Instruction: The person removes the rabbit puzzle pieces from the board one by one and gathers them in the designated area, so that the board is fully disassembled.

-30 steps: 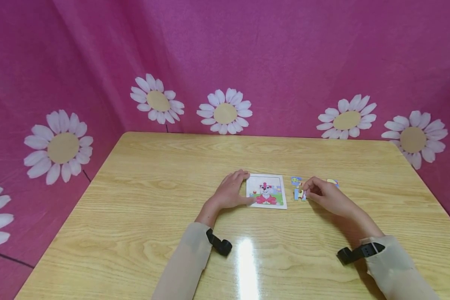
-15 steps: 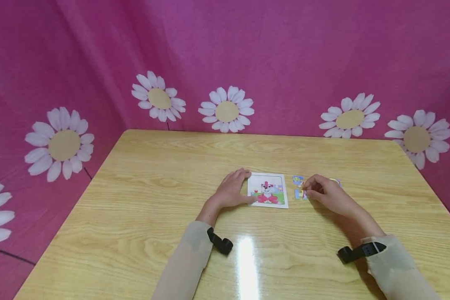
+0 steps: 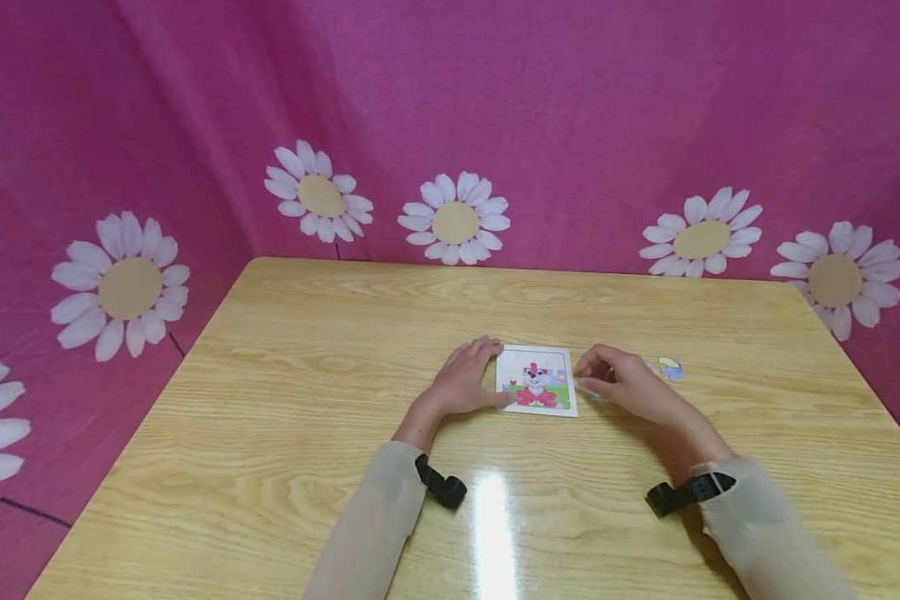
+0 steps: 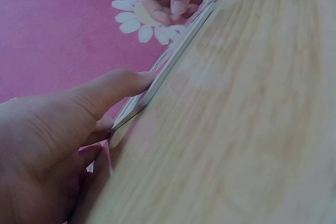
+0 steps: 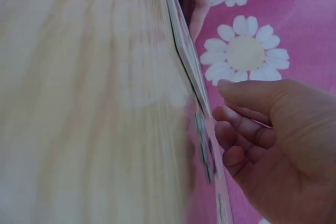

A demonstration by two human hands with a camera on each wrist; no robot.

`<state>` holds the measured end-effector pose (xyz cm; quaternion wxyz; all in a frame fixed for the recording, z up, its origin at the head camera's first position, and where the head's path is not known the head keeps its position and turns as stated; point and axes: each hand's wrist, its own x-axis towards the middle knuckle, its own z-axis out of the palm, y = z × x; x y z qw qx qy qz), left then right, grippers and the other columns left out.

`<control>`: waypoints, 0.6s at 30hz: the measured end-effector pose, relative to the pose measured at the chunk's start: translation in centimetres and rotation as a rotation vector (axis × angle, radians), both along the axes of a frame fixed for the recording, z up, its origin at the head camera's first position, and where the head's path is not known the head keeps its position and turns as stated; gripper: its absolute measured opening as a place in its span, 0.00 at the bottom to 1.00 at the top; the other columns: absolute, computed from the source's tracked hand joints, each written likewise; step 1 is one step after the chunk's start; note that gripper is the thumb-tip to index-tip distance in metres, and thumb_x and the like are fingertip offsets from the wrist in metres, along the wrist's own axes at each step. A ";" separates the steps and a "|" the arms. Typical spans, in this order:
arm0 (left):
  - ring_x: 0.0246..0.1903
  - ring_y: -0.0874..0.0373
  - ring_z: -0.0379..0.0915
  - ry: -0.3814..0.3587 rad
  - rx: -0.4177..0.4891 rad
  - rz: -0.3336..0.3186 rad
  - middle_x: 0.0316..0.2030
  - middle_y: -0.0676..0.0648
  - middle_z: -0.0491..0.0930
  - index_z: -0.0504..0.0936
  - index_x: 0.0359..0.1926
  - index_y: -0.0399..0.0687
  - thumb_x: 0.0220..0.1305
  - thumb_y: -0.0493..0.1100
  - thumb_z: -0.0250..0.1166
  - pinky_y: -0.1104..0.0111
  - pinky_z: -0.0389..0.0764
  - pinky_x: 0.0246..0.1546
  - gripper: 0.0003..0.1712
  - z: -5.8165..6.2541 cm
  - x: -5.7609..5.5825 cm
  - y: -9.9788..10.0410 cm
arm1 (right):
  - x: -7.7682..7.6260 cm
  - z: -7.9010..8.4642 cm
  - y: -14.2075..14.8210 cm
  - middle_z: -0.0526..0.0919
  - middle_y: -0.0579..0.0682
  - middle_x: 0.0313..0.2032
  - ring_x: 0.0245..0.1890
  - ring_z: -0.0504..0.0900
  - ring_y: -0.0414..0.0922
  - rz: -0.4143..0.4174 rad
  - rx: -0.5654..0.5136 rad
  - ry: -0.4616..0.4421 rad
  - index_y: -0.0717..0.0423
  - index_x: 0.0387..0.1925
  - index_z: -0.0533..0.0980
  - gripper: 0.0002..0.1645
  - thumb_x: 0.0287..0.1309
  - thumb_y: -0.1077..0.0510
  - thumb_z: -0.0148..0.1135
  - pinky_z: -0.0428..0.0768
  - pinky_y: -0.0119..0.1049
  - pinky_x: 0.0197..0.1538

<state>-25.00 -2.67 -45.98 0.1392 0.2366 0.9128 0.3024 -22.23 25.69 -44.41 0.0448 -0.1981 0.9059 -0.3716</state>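
A square puzzle board point(image 3: 535, 383) with a white border lies on the table, showing a red-and-white cartoon animal. My left hand point(image 3: 465, 379) holds its left side, the thumb over the near part and the fingers at the far left corner. The left wrist view shows this thumb point(image 4: 123, 85) on the board's edge. Just off the board's right edge, my right hand point(image 3: 622, 383) pinches a small puzzle piece, mostly hidden by the fingers. Loose puzzle pieces point(image 5: 203, 148) lie beneath that hand, largely covered in the head view.
A yellow-and-blue puzzle piece point(image 3: 671, 368) lies to the right, beyond the right hand. The wooden table point(image 3: 285, 400) meets a pink curtain point(image 3: 570, 100) printed with white daisies at the back and left. Each wrist wears a black strap camera point(image 3: 442, 487).
My right hand has moved left from the loose pieces to the board's right edge, uncovering the yellow-and-blue piece behind it. My left hand has stayed on the board.
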 end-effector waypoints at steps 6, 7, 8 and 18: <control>0.78 0.52 0.41 0.000 0.000 -0.001 0.77 0.48 0.52 0.57 0.75 0.50 0.58 0.60 0.69 0.57 0.44 0.79 0.50 -0.1 0.0 0.0 | -0.8 0.3 -2.6 0.82 0.50 0.35 0.33 0.75 0.37 0.041 0.036 -0.001 0.59 0.42 0.77 0.09 0.60 0.60 0.66 0.76 0.26 0.36; 0.78 0.52 0.41 0.000 0.000 -0.001 0.77 0.48 0.52 0.57 0.75 0.50 0.58 0.60 0.69 0.57 0.44 0.79 0.50 -0.1 0.0 0.0 | -0.9 0.3 -2.9 0.82 0.50 0.35 0.33 0.75 0.38 0.045 0.041 -0.007 0.58 0.42 0.78 0.10 0.60 0.60 0.66 0.76 0.26 0.36; 0.78 0.52 0.41 -0.001 0.004 0.001 0.77 0.48 0.52 0.57 0.75 0.50 0.57 0.60 0.69 0.57 0.45 0.79 0.50 -0.1 0.0 0.0 | -1.1 0.3 -3.3 0.82 0.50 0.34 0.33 0.75 0.39 0.047 0.049 -0.012 0.58 0.42 0.78 0.10 0.60 0.60 0.66 0.75 0.26 0.36; 0.78 0.51 0.41 -0.010 0.003 0.003 0.77 0.48 0.51 0.56 0.75 0.50 0.58 0.60 0.69 0.56 0.45 0.79 0.51 0.2 0.1 -0.1 | -2.2 0.5 -5.1 0.78 0.50 0.30 0.30 0.71 0.40 0.110 0.110 -0.012 0.63 0.44 0.78 0.15 0.57 0.60 0.68 0.72 0.27 0.33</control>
